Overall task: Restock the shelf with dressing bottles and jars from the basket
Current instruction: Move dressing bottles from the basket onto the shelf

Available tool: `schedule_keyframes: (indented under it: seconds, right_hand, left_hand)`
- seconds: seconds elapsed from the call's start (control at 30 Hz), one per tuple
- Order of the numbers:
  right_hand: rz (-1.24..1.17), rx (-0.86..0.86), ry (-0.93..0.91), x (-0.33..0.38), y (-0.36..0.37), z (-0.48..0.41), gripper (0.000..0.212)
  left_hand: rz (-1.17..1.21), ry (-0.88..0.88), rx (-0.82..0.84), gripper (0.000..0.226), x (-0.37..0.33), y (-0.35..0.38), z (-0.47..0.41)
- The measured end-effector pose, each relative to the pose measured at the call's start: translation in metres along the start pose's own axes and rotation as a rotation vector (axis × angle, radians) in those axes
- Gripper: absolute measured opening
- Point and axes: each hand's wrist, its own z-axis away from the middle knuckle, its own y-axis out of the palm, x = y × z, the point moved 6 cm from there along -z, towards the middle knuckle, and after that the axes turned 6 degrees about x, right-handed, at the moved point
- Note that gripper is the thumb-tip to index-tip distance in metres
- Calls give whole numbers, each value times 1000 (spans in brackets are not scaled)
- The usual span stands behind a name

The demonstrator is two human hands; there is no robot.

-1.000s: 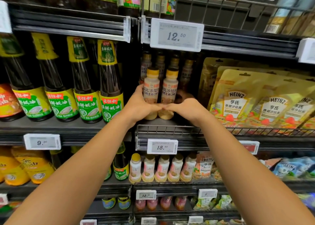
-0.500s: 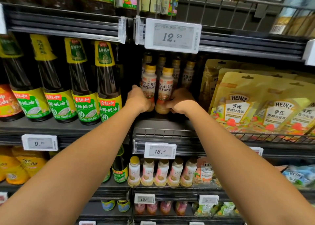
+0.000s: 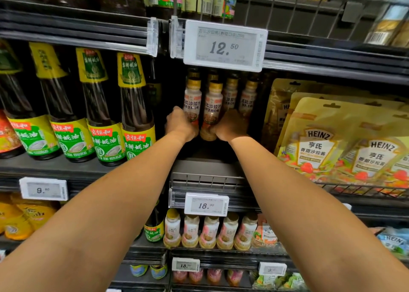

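Middle shelf (image 3: 205, 166), centre bay, under price tag (image 3: 224, 46) reading 12.50: two front dressing bottles, yellow-capped, clear-walled, filled with pale beige dressing that darkens to tan at the base. Left dressing bottle (image 3: 192, 98) upright, its lower body gripped by the left hand (image 3: 180, 126), thumb up against the label. Right dressing bottle (image 3: 213, 106) just beside it, the two nearly touching, its base wrapped by the curled fingers of the right hand (image 3: 230, 126) (whether either base rests on the shelf cannot be told; the hands cover it). Both sit well back from the shelf's front rail. Behind them: rear bottles (image 3: 248, 97) of the same kind, in shadow. Left bay: tall oyster sauce bottles (image 3: 137, 114), dark contents, green-and-yellow labels, standing in a row. Right bay: gold Heinz pouches (image 3: 316, 147), overlapping, behind a wire rail. Shelf below, under price tag (image 3: 207, 204) reading 18.90: lower row of bottles (image 3: 209, 232), five across, pale contents, yellow caps.
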Motion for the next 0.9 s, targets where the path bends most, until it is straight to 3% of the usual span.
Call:
schedule_keyframes:
  seconds: [0.2, 0.43, 0.9]
  right_hand:
    - [-39, -30, 32, 0, 3, -5, 42]
    - [-48, -24, 38, -5, 7, -11, 23]
    - [-154, 2, 27, -15, 12, -19, 30]
  left_hand:
    - [34, 24, -28, 51, -1, 1, -3]
    - [142, 57, -43, 52, 3, 6, -6]
    - [129, 62, -37, 61, 7, 8, -13]
